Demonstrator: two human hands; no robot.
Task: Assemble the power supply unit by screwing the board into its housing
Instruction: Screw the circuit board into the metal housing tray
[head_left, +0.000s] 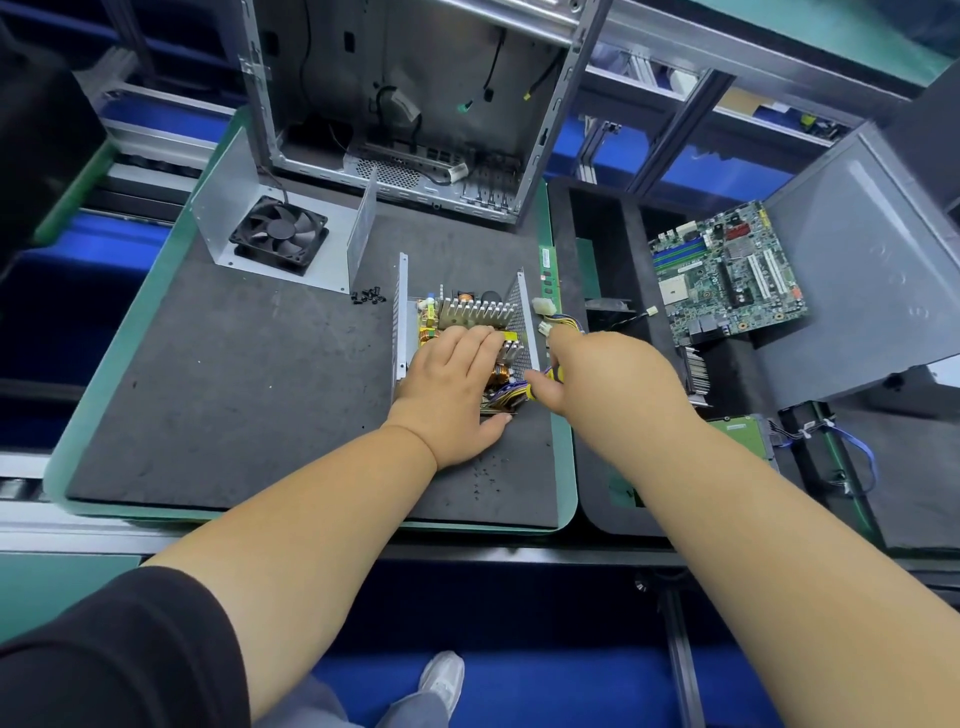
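Note:
The power supply board, with silver heatsinks and copper coils, sits inside its open metal housing on the dark mat. My left hand lies flat on the board, pressing it down. My right hand grips a yellow-and-black screwdriver beside the housing's perforated right wall. The bundle of coloured wires with white connectors trails out to the right. A small heap of black screws lies on the mat, left of the housing.
The housing cover with a black fan stands at the back left. An open computer case is behind. A motherboard rests on the black foam tray to the right, and a hard drive lies nearer me.

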